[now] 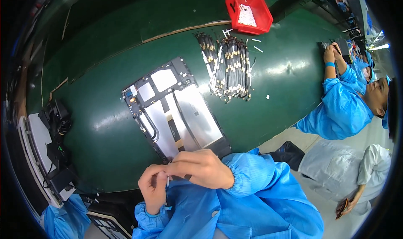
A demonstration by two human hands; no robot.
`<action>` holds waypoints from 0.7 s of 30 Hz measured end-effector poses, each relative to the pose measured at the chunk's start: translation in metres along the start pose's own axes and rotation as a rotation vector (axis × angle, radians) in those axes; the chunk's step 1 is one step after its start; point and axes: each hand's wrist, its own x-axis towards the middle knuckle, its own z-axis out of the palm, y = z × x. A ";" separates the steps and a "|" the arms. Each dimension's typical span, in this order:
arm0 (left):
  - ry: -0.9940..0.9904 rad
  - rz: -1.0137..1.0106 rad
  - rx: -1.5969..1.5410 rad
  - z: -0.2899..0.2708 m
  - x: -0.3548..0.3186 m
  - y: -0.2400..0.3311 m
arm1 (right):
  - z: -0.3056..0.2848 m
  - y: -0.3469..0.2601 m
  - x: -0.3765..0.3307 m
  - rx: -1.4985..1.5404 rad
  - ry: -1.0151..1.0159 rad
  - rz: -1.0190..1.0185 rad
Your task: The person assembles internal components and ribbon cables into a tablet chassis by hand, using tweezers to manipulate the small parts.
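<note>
My left hand (153,188) is closed in a pinch, with a thin white strip (168,181) poking out beside its thumb. Bent over and meeting it at the fingertips, my right hand (200,168) is closed too; a dark bit shows under its fingers, but what it grips is hidden. Both hands are at the near end of an opened tablet-like device body (191,119), a black frame with silvery panels and dark cables along it. Farther off lies a bundle of thin black cables (231,69) with white and gold-coloured bits.
A red bin (264,13) with small white pieces stands at the far side of the green bench (98,151). Black devices and cords (58,155) line the left edge. At right, a co-worker in a blue smock (340,107) works at the same bench; another person stands behind.
</note>
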 end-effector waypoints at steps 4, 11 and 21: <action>0.206 0.385 0.465 0.009 0.018 0.011 | -0.008 -0.004 0.001 -0.013 -0.093 -0.098; 0.028 0.628 0.564 0.006 0.034 0.011 | -0.145 -0.006 0.076 -0.508 0.570 -0.081; -0.072 0.555 0.629 -0.010 0.046 0.018 | -0.253 0.055 0.119 -0.871 0.589 -0.033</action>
